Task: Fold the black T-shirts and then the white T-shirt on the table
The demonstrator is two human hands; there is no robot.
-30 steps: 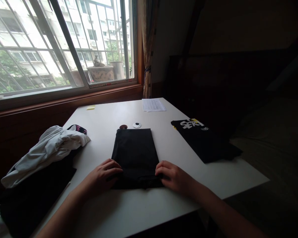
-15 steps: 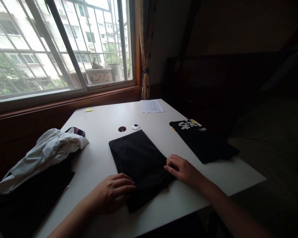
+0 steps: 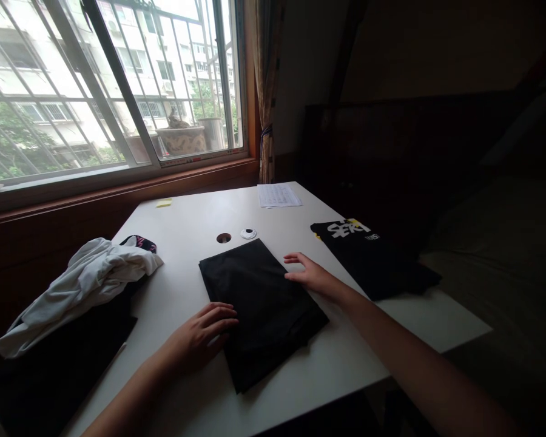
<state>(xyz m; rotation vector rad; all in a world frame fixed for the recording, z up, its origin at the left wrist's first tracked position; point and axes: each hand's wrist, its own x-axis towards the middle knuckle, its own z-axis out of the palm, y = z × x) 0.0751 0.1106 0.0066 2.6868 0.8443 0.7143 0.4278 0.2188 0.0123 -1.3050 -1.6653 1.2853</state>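
A folded black cloth (image 3: 264, 303) lies flat on the white table (image 3: 186, 243), its near layers slightly uneven. My left hand (image 3: 209, 331) rests at the cloth's left edge, fingers apart and fingertips on the fabric, holding nothing. At the upper right edge of the same cloth is my right hand (image 3: 307, 273), its fingers parted and nothing in them. Whether the right fingertips touch the fabric cannot be made out.
Left on the table is a heap with a white garment (image 3: 91, 267) and black fabric (image 3: 59, 364). A black printed shirt (image 3: 373, 261) lies at the right. Farther back are papers (image 3: 279, 195), a round white cover (image 3: 249, 233), a cable hole (image 3: 224, 238) and a yellow note (image 3: 164, 203).
My right hand has moved up and left along the cloth's right edge, leaving the near right corner. My left hand has shifted slightly up and left.
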